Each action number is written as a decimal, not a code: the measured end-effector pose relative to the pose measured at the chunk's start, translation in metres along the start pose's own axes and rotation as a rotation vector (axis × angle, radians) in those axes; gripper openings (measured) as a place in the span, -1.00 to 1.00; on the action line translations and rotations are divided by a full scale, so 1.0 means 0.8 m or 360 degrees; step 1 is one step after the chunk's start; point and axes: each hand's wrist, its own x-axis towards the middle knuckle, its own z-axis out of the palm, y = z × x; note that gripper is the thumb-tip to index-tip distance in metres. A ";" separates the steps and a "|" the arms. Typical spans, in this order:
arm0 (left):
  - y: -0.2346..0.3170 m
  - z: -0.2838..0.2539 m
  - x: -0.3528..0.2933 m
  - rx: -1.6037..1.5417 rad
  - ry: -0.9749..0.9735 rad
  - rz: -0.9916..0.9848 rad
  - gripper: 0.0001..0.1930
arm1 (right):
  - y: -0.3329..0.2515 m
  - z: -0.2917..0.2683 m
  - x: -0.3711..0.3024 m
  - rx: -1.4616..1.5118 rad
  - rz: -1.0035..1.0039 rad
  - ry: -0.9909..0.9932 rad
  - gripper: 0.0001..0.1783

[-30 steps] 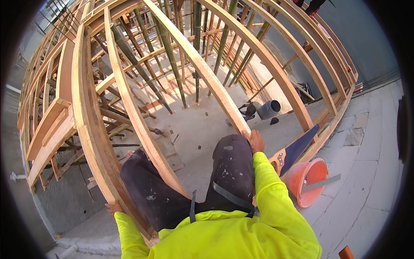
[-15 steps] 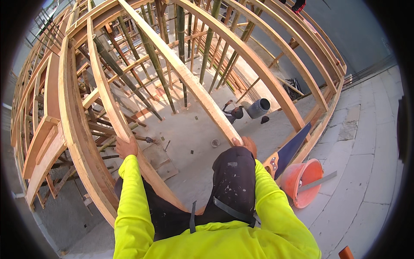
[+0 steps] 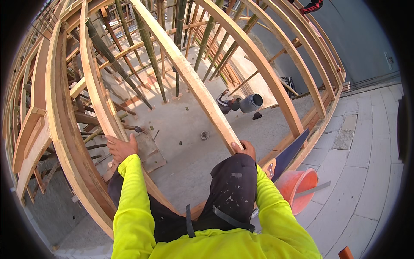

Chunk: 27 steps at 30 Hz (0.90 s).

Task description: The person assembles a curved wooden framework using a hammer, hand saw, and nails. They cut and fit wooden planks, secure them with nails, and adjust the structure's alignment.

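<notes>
My right hand (image 3: 244, 150) grips the near end of a long squared wooden beam (image 3: 189, 77), its fingers wrapped round the end just beyond my knee. That beam slants away to the upper left across the open frame. On another wooden beam (image 3: 98, 93), to the left, my left hand (image 3: 122, 147) lies with fingers stretched over it and the thumb apart. A handsaw (image 3: 288, 156) with a wooden handle and dark blade leans beside my right forearm. Close by stands an orange bucket (image 3: 297, 190) with a flat metal strip (image 3: 312, 189) sticking out.
Several more curved beams (image 3: 258, 60) run across the frame, with bamboo poles (image 3: 145, 56) beneath. Far below, a person (image 3: 226, 105) is beside a dark drum (image 3: 251, 103). A small pail (image 3: 205, 135) stands on the floor. Pale blocks (image 3: 334, 194) form the ledge at right.
My left hand has loosened on its beam and now lies flatter, thumb raised. The right hand stays on the beam end. The view has shifted slightly, and the person below has moved.
</notes>
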 end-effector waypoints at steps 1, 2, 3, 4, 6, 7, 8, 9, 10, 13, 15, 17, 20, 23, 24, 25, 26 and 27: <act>0.000 -0.001 0.000 -0.0015 -0.0007 -0.0001 0.13 | 0.002 -0.001 0.002 0.0074 0.0068 -0.0058 -0.42; -0.001 0.000 0.001 -0.0022 0.0014 -0.0006 0.12 | -0.002 -0.003 0.005 0.0152 0.0136 -0.0119 -0.41; -0.002 0.002 0.002 -0.0027 0.0035 -0.0012 0.12 | -0.004 -0.003 0.007 0.0231 0.0204 -0.0180 -0.40; -0.003 0.004 0.003 -0.0032 0.0056 -0.0017 0.11 | -0.002 -0.002 0.009 0.0263 0.0196 -0.0197 -0.39; -0.004 0.006 0.004 -0.0050 0.0054 -0.0013 0.10 | 0.003 -0.002 0.012 0.0324 0.0180 -0.0229 -0.38; -0.006 0.007 0.005 -0.0057 0.0054 -0.0012 0.10 | 0.005 -0.002 0.010 0.0304 0.0176 -0.0252 -0.38; -0.006 0.008 0.005 -0.0060 0.0086 -0.0012 0.10 | 0.000 -0.005 0.011 0.0278 0.0164 -0.0269 -0.37; -0.006 0.008 0.005 -0.0061 0.0119 -0.0012 0.09 | -0.004 -0.006 0.013 0.0253 0.0152 -0.0288 -0.37; -0.007 0.008 0.006 -0.0062 0.0153 -0.0014 0.09 | 0.002 -0.002 0.013 0.0248 0.0147 -0.0285 -0.36; 0.005 -0.006 -0.002 -0.0121 -0.0022 -0.0064 0.08 | 0.023 -0.006 0.017 0.0230 0.0150 -0.0321 -0.33; 0.001 -0.007 0.000 -0.0149 -0.0006 -0.0076 0.07 | 0.019 -0.013 0.022 0.0263 0.0182 -0.0486 -0.27; 0.000 -0.006 0.003 -0.0177 0.0009 -0.0084 0.06 | 0.005 -0.031 0.040 0.0052 0.0180 -0.0743 -0.21; -0.003 -0.004 0.006 -0.0196 0.0032 -0.0091 0.05 | -0.035 -0.055 0.078 -0.0445 -0.0038 -0.1076 -0.13; -0.006 -0.003 0.006 -0.0229 0.0043 -0.0073 0.05 | -0.059 -0.056 0.130 -0.0632 -0.0378 -0.0982 -0.13; -0.006 0.000 0.007 -0.0235 0.0052 -0.0060 0.05 | -0.067 -0.053 0.148 -0.0553 -0.0391 -0.0833 -0.17; -0.006 0.003 0.008 -0.0240 0.0062 -0.0049 0.05 | -0.075 -0.048 0.165 -0.0474 -0.0405 -0.0686 -0.22; -0.008 0.004 0.009 -0.0239 0.0057 -0.0044 0.05 | -0.083 -0.041 0.181 -0.0420 -0.0399 -0.0555 -0.24; -0.008 0.004 0.009 -0.0240 0.0050 -0.0039 0.05 | -0.089 -0.035 0.196 -0.0370 -0.0393 -0.0422 -0.27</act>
